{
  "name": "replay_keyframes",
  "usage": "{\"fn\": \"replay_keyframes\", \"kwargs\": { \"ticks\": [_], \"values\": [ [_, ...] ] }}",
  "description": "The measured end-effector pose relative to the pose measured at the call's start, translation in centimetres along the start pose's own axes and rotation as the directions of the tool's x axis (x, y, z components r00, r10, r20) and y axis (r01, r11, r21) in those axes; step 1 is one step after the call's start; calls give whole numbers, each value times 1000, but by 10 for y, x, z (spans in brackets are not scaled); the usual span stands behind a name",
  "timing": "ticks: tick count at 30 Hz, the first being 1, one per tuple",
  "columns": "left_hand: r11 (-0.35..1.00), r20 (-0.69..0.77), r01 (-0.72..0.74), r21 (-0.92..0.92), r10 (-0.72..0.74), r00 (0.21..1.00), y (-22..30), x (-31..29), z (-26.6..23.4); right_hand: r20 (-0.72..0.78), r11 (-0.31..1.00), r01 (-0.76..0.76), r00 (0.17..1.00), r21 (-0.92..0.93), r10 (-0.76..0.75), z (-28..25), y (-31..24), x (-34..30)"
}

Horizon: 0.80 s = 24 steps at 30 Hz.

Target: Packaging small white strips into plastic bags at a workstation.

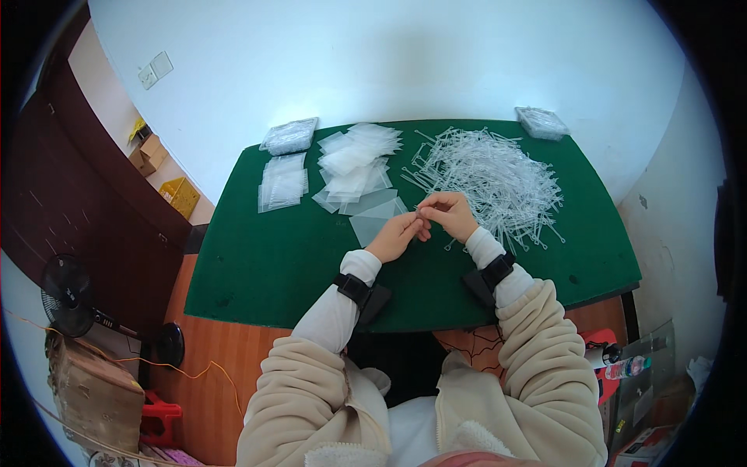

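Note:
My left hand [397, 237] and my right hand [453, 214] meet over the middle of the green-topped table [311, 280]. Both have their fingers pinched together, the fingertips almost touching. Whatever lies between them is too small to make out. Close by my left hand lie a few loose flat clear plastic bags [366, 229], with a spread heap of similar bags [352, 165] beyond. Right of my right hand is a large pile of thin clear plastic sticks [492, 183], some with small loops at their ends.
A neat stack of bags [282, 185] lies at the left, with a filled clear pack [290, 135] behind it. Another filled pack [542, 123] sits at the far right corner. A black fan [68, 296] and a cardboard box [97, 381] stand left; a plastic bottle [627, 367] is at right.

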<state>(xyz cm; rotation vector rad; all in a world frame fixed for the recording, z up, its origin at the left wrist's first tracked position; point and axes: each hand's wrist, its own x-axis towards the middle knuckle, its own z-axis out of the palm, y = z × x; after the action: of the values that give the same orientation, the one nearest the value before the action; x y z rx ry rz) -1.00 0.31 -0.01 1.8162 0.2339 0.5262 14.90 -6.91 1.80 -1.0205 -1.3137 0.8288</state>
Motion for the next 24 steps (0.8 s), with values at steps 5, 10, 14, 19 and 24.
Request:
{"fn": "replay_keyframes", "kwargs": {
  "ticks": [5,10,14,19,24],
  "values": [
    [1000,27,-15,27,14,1000,2,1,0,-176,963,-15,984,-270,-34,-4,6,2],
    [999,32,4,34,-5,999,1,0,-1,-67,384,105,910,-917,-409,-6,11,2],
    [999,22,-8,38,7,1000,2,1,0,-67,278,-22,986,-960,-155,-12,18,-1],
    [999,24,-16,28,15,1000,1,1,1,-99,185,-87,993,-979,-58,-19,18,2],
    [1000,1,-12,-1,12,1000,-3,2,1,-170,110,-156,976,-982,-136,-18,22,2]
  ]
}}
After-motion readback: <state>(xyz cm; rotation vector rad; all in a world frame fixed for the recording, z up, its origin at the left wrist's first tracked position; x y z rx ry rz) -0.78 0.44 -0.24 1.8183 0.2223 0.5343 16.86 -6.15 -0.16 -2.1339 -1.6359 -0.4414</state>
